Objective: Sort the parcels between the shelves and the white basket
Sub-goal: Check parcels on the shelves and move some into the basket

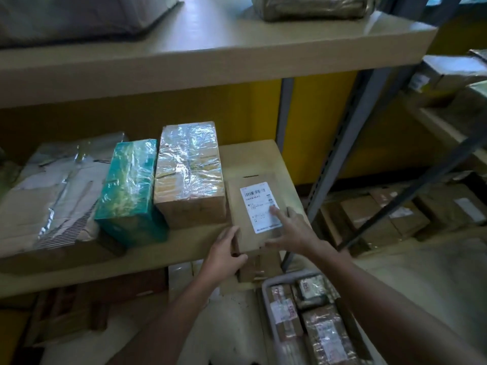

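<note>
At centre of the frame, on the middle shelf [184, 248]: a flat brown parcel [249, 227] with a white label [262, 206], lying at the right end of the board and sticking out a little over the front edge. Left hand [228, 255] curled around the near left corner of this parcel, thumb on the front edge, fingers along the left side, so closed on it. Right hand [292, 230] half open, spread flat on top of the parcel, index finger stretched out and touching the lower right part of the label, thumb near the front edge (not a real grip, more a pressing down).

Just beside the parcel, on its left: a brown box wrapped in shiny film [189, 175], touching or almost touching it, cannot tell which. Further left, a green box under film [131, 191], then a flat grey and silver bag [58, 191] at the left of the frame.

At lower right of the frame, below the shelf: the white basket [268, 285], holding several taped parcels [324, 335]. On the upper shelf [210, 61], at top of the frame, two bagged packages, only partly visible.
</note>
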Demonstrator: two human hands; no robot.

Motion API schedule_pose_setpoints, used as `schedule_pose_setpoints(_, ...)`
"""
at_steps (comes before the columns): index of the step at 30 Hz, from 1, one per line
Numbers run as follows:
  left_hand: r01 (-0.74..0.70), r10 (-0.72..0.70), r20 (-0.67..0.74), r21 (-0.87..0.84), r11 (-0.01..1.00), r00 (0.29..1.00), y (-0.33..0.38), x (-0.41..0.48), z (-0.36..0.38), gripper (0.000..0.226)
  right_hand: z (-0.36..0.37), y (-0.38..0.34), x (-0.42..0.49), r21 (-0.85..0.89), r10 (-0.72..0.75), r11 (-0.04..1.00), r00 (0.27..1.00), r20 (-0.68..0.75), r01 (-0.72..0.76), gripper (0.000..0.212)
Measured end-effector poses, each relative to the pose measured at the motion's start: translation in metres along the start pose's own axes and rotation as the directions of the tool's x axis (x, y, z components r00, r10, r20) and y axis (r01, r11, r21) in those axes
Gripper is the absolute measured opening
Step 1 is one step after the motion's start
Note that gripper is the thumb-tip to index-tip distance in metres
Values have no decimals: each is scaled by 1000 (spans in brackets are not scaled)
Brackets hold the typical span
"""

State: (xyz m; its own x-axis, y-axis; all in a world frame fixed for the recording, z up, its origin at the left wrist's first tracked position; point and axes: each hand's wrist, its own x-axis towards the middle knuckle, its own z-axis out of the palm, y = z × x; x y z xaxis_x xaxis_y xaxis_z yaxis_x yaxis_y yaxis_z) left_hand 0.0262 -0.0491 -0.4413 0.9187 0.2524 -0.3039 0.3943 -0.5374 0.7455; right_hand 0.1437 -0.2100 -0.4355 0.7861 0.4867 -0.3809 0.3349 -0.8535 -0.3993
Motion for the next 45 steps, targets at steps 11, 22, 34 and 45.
schedule_pose_setpoints(11,-87,94,-107,69,994,990,10,5,13,52,-10,-1,10,22,-10,1000,996,-85,12,88)
schedule_pose_setpoints(22,-14,17,-76,43,999,997,34,19,30,55,-24,12,9,19,46,999,997,-69,-44,84)
schedule_pose_setpoints(34,104,-117,-278,-59,993,953,30,5,-16,42,-40,-20,27,-64,17,997,981,-193,-30,74)
schedule_pose_setpoints(45,183,-185,-387,-43,982,903,-16,-29,-83,55,-18,-151,38,299,-274,898,942,-192,322,90)
